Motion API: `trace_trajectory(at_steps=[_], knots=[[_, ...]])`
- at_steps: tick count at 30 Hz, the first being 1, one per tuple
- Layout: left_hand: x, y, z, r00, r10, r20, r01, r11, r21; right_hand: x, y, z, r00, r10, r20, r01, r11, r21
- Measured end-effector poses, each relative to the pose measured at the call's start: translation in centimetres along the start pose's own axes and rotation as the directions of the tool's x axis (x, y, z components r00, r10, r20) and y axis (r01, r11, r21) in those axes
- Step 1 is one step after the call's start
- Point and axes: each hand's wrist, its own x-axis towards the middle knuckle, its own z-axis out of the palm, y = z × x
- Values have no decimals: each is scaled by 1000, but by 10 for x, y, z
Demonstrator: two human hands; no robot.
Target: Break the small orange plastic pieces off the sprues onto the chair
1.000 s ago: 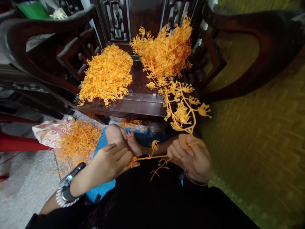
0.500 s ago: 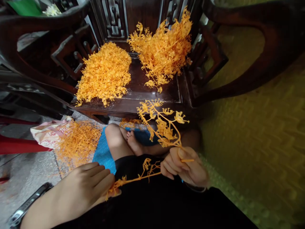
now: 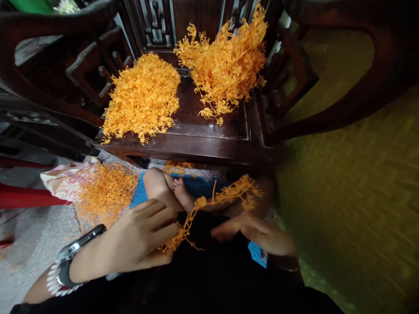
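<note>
Lowered orange branched sprig, blurred, left hand grip clamped on it, right hand fingers apart.

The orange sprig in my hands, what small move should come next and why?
Probably close the right hand back onto the orange sprig: only the left hand pinches its lower end, while the branched top hangs free above the blurred, open right fingers.

Between the dense orange heap and the loose branched heap, a bare strip of the chair seat lies open, widening toward its front edge. The carved armrests wall both sides. Below, the bent knee and floor pile of orange stems crowd the left hand.
</note>
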Motion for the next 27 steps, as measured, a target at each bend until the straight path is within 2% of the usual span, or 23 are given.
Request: trace_trajectory(at_steps=[1,2,3,4,5,6,7,8,10,13,16,19,21,23,25,27], knots=[[0,-1,1,1000,-5,-8,4,1000,-19,-2,-1,-2,988,-115,107,116,993,3],[1,-2,2,1000,-4,-20,3,999,-43,-3,-2,-3,945,-282,164,277,959,56],[1,-3,3,999,10,-37,-13,997,-75,-1,-3,-2,883,-452,128,441,891,107],[2,-4,4,998,37,-54,-43,993,-112,4,-6,1,821,-571,20,566,817,112],[4,-4,5,995,70,-65,-79,985,-151,11,-9,6,781,-615,-109,623,780,62],[6,-4,6,992,106,-74,-118,974,-192,20,-12,11,772,-597,-217,609,793,-17],[8,-5,9,987,138,-82,-154,959,-236,30,-14,18,799,-534,-277,531,842,-91],[10,-5,11,982,165,-96,-186,941,-281,41,-16,24,851,-449,-274,427,894,-138],[12,-5,16,971,180,-158,-226,907,-356,61,-16,35,932,-306,-196,283,949,-137],[11,-6,21,967,122,-225,-202,905,-375,82,-9,42,983,-183,-30,181,982,-58],[5,-7,22,976,33,-214,-101,944,-314,90,-2,39,988,-141,70,141,990,8],[0,-8,23,964,-139,-226,54,936,-347,90,-2,33,989,-146,22,147,987,-58],[0,-10,23,932,-319,-172,215,868,-447,87,-6,28,988,-153,-24,146,971,-191],[2,-12,23,894,-438,-97,321,774,-545,84,-13,22,984,-169,-60,144,943,-300],[6,-15,23,898,-439,-12,341,714,-611,80,-19,16,974,-201,-102,151,917,-368],[9,-18,23,927,-361,97,336,691,-639,75,-25,8,970,-222,-96,161,890,-427]])
